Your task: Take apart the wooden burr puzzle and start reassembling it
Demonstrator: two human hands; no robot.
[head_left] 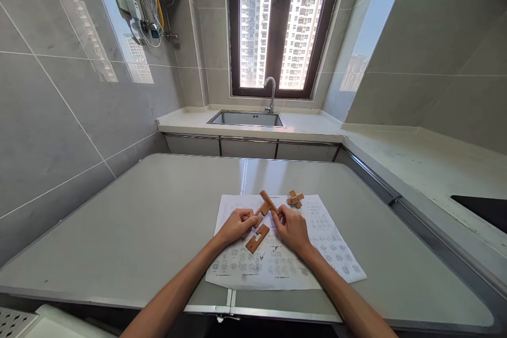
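Both forearms are reaching forward and converging; the left hand [237,224] and right hand [292,228] are curling their fingers closed, knuckles up, close together.

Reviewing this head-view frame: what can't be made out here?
- Printed diagrams on the paper sheet: too small to read.
- How the crossed wooden pieces join: covered by the left hand and right hand.
- The small assembled wooden puzzle: too small for detail.
- Dark panel: cut off at the right edge.
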